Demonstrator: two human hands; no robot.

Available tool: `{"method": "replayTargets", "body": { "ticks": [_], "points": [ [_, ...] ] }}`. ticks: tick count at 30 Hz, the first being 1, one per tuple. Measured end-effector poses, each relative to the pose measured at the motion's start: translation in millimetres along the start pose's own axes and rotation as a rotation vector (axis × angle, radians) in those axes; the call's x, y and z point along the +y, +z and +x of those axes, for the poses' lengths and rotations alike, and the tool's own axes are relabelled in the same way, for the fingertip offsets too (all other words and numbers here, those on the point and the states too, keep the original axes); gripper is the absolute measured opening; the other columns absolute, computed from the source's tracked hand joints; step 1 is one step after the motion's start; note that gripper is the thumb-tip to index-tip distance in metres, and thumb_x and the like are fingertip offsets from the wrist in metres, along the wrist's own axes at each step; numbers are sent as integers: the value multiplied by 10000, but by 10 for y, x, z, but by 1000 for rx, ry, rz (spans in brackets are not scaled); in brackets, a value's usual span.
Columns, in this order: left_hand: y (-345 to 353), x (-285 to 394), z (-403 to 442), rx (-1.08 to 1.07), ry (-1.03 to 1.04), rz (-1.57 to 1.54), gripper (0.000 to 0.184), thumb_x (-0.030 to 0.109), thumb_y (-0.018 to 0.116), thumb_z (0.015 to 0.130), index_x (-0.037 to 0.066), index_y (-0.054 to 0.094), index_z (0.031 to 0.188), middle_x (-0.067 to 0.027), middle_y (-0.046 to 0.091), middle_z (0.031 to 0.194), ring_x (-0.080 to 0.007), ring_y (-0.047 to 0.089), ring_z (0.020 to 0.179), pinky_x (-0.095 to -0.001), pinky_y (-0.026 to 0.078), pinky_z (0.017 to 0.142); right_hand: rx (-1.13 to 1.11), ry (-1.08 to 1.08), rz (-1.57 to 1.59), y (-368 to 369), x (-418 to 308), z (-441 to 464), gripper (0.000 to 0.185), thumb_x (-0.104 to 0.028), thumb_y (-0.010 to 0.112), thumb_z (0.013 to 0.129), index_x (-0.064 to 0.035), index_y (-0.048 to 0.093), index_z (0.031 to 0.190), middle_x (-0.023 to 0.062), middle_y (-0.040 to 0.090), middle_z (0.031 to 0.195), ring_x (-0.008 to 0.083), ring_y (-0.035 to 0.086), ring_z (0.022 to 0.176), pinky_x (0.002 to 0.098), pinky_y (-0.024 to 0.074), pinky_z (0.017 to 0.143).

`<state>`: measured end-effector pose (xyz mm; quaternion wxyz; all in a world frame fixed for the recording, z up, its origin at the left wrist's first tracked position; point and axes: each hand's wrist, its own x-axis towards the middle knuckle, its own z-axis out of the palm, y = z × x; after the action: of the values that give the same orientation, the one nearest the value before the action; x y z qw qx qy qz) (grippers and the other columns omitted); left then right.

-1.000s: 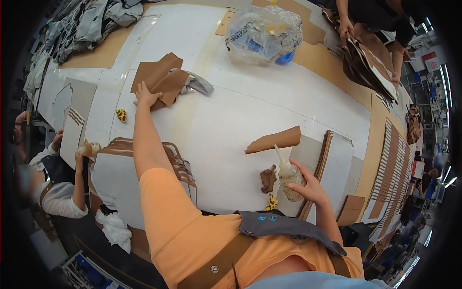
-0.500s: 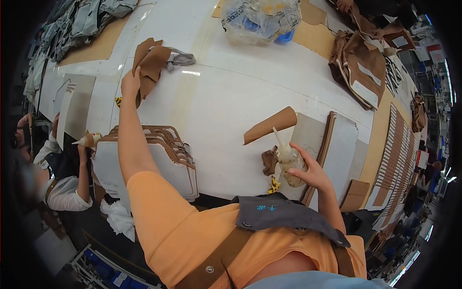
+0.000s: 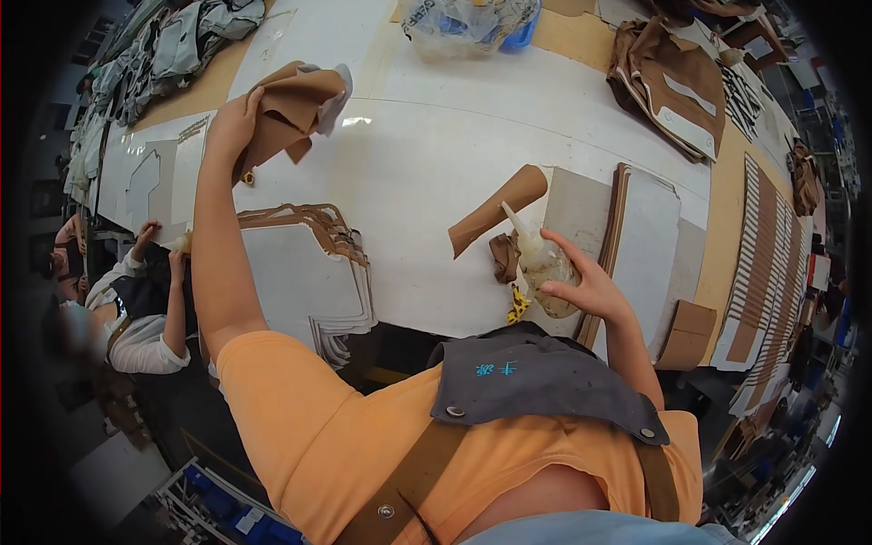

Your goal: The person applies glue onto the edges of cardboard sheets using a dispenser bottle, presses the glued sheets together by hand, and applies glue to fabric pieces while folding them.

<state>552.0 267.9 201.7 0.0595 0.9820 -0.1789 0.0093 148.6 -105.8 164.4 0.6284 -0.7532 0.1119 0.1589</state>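
Observation:
At the far left of the table, my left hand [image 3: 234, 125] is closed on several brown leather pieces [image 3: 292, 107]. A grey piece [image 3: 336, 95] hangs at their right side. My right hand [image 3: 592, 286] wraps round a clear squeeze bottle [image 3: 548, 265] with a long pale nozzle, tilted to the left. Beside the nozzle lies a curled brown strip [image 3: 498, 211]. A crumpled dark brown scrap [image 3: 504, 258] and a yellow-and-black patterned bit [image 3: 518, 305] touch or nearly touch the bottle's left side; I cannot tell which.
Under my left forearm is a stack of brown-edged white panels [image 3: 295, 272]. More panels [image 3: 640, 263] stand right of the bottle. A plastic bag [image 3: 463, 23], brown bags [image 3: 668, 91] and grey garments [image 3: 182, 54] lie farther off. A co-worker [image 3: 136, 309] works at the left.
My left hand has lifted the brown pieces, and the grey piece has come up with them from the table. My right hand still holds the bottle. The view has shifted slightly.

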Motion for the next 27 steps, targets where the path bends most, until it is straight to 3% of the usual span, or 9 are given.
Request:
{"method": "replayTargets", "body": {
  "ticks": [5,9,12,13,17,20,21,24,27],
  "points": [
    [-104,178,-2,68,26,109,626,539,384,898,-34,636,875,-259,613,857,-416,583,842,-441,447,772,37,-33,-16,-53,14,-142,720,-300,705,751,-87,366,1350,161,447,1316,278,419,1227,364,316,1020],
    [-422,349,5,275,-72,-314,668,610,434,853,-19,653,897,-197,630,744,-313,620,745,-380,455,711,54,-35,45,-55,65,-223,726,-283,703,746,-80,361,1354,151,434,1327,263,406,1234,356,308,1027],
    [-456,407,-65,119,-48,-54,650,604,483,834,-20,661,867,-183,633,716,-270,622,723,-368,455,691,51,-42,50,-70,39,-216,738,-237,701,734,-74,353,1364,127,417,1342,236,393,1239,340,297,1035],
    [-523,498,-77,153,-63,-239,623,583,525,819,-25,660,805,-169,605,658,-241,602,678,-353,452,670,48,-49,45,-75,38,-218,737,-236,701,734,-75,354,1364,125,414,1345,236,392,1240,340,297,1036],
    [-512,664,-169,-100,-21,-131,501,485,609,808,-13,660,802,-107,591,662,-168,556,619,-289,444,615,32,-62,44,-35,6,-272,740,-240,704,731,-80,357,1364,121,413,1347,240,392,1241,344,295,1037],
    [-661,809,-244,99,-83,-813,381,382,660,811,8,658,884,-66,613,737,-136,553,611,-248,441,588,45,-72,47,-35,7,-300,741,-248,705,728,-86,360,1363,117,416,1344,242,394,1240,345,296,1037],
    [-818,831,-280,14,-111,-946,312,280,681,816,39,625,1006,-40,621,824,-119,582,654,-220,465,600,47,-60,55,-28,19,-344,741,-250,705,728,-87,360,1364,117,417,1343,242,394,1240,345,297,1036],
    [-1111,1139,-580,45,-212,-1305,316,237,667,832,39,588,1066,-54,624,844,-114,611,711,-210,497,639,40,-62,63,-37,5,-346,743,-255,704,729,-92,359,1366,118,416,1341,241,396,1239,345,299,1035],
    [-1019,1048,-522,-42,-96,-1238,327,202,661,831,45,576,1105,-53,626,916,-116,615,779,-215,506,679,39,-66,86,-39,18,-397,751,-258,703,728,-94,350,1371,122,409,1344,242,391,1242,344,296,1035]
  ]
}}
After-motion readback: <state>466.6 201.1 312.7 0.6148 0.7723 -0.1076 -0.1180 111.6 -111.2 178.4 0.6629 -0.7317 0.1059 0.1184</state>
